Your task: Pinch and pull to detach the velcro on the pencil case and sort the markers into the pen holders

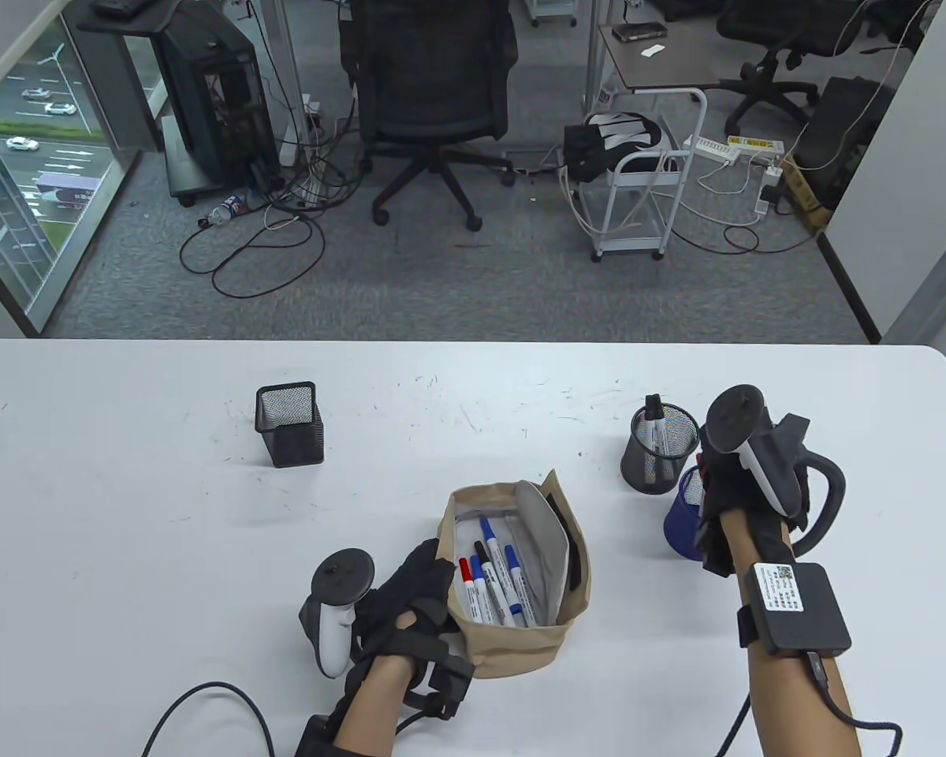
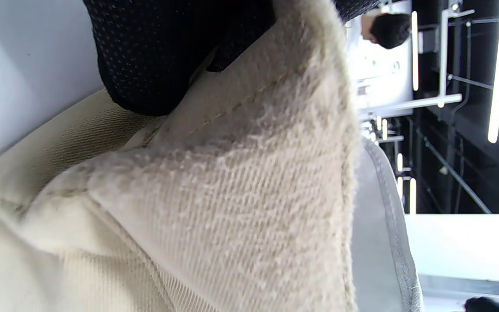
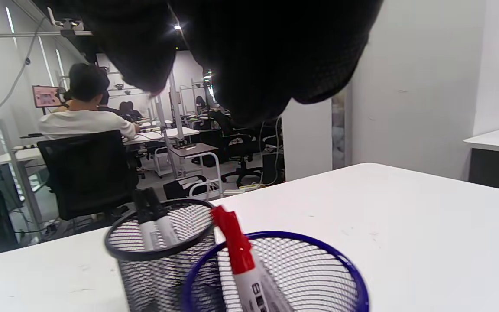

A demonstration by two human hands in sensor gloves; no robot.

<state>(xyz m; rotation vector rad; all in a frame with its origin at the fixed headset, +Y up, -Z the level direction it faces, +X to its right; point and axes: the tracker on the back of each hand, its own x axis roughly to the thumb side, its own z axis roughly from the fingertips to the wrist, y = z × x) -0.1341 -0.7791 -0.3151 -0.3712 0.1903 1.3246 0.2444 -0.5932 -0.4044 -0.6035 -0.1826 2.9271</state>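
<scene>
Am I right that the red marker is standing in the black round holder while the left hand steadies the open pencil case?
Not quite: the right wrist view shows the red marker in the blue holder. The left hand does steady the open pencil case.

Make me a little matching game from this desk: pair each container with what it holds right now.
Containers:
1. square black holder
2. round black holder
3. blue holder
4. pencil case

Contents:
A. one red-capped marker
B. no markers showing
C. several markers, blue, black and red caps
D. two black-capped markers

Pairs: 1-B, 2-D, 3-A, 4-C
</scene>
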